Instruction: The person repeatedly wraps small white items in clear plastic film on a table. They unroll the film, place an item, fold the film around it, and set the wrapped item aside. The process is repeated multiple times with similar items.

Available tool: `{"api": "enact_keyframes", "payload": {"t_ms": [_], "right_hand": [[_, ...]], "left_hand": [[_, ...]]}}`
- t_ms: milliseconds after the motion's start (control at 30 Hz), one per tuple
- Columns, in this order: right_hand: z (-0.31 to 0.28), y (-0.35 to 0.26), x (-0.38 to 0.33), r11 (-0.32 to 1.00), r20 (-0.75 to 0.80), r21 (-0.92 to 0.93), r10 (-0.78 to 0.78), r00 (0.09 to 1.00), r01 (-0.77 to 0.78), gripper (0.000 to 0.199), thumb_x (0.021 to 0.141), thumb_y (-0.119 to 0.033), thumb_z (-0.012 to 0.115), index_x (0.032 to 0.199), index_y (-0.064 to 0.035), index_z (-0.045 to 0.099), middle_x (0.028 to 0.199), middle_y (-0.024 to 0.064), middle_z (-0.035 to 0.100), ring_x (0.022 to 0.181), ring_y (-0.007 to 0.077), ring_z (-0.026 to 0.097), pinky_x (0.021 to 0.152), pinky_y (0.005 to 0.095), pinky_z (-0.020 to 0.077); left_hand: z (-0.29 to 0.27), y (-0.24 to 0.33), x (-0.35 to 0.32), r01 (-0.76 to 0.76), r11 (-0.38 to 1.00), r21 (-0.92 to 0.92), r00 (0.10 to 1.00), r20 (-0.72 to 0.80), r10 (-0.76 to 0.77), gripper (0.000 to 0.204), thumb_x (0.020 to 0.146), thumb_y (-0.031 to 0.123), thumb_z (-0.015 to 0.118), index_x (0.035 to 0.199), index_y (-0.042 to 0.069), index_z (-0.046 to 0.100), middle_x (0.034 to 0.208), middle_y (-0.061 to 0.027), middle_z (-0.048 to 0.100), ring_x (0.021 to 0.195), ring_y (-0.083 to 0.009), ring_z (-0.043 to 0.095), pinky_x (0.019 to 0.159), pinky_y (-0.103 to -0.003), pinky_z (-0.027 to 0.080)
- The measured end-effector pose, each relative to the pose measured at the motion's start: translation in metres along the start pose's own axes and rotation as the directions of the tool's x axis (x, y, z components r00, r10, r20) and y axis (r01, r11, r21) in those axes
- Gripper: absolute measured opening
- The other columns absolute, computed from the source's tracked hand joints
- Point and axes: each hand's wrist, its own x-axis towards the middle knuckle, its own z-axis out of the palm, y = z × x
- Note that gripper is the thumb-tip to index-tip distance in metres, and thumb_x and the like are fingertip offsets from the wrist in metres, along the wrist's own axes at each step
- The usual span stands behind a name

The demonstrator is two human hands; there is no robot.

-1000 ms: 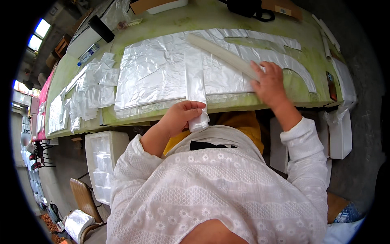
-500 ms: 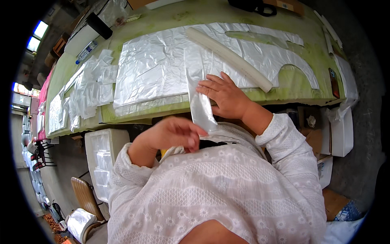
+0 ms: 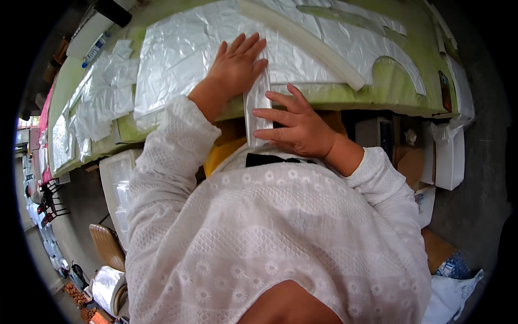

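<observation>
A narrow folded strip of shiny white plastic film (image 3: 252,110) runs from the table top down over its near edge toward my waist. My left hand (image 3: 233,66) lies over its upper part, fingers stretched out and pointing away from me. Closer to me, my right hand (image 3: 300,123) is spread beside the lower part, its fingertips at the strip's right edge; whether they press on it is hard to tell. Beneath and beyond my left hand spreads a layer of wrinkled white plastic sheets (image 3: 178,56). A long pale tube (image 3: 310,44) rests slantwise on them.
Small folded plastic pieces (image 3: 110,89) are piled at the left of the green-covered table (image 3: 345,97). Behind them are a bottle (image 3: 96,49) and a black cylinder (image 3: 113,12). A phone (image 3: 444,89) lies at the right edge. A white foam box (image 3: 110,175) stands below the table's left side.
My left hand has moved from near my waist up and forward onto the strip. My right hand has slid down toward me along it. The view has shifted, so the table sits higher.
</observation>
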Motion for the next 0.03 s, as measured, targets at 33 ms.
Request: {"api": "enact_keyframes", "payload": {"t_ms": [33], "right_hand": [[0.0035,-0.0069,-0.0094,1.000,-0.004,0.019,0.005,1.000,-0.005,0.041,0.085,-0.026,0.077,0.124,-0.0350,0.071,0.151,-0.0027,0.051,0.145,0.0296,0.038,0.119,0.0653,0.0243]], "left_hand": [[0.0064,-0.0016,-0.0002,-0.012,1.000,-0.020,1.000,-0.023,0.012,0.060,0.104,0.045,0.047,0.158,0.019,0.038,0.167,-0.0071,0.031,0.155,-0.0320,0.023,0.125,-0.056,0.017]]}}
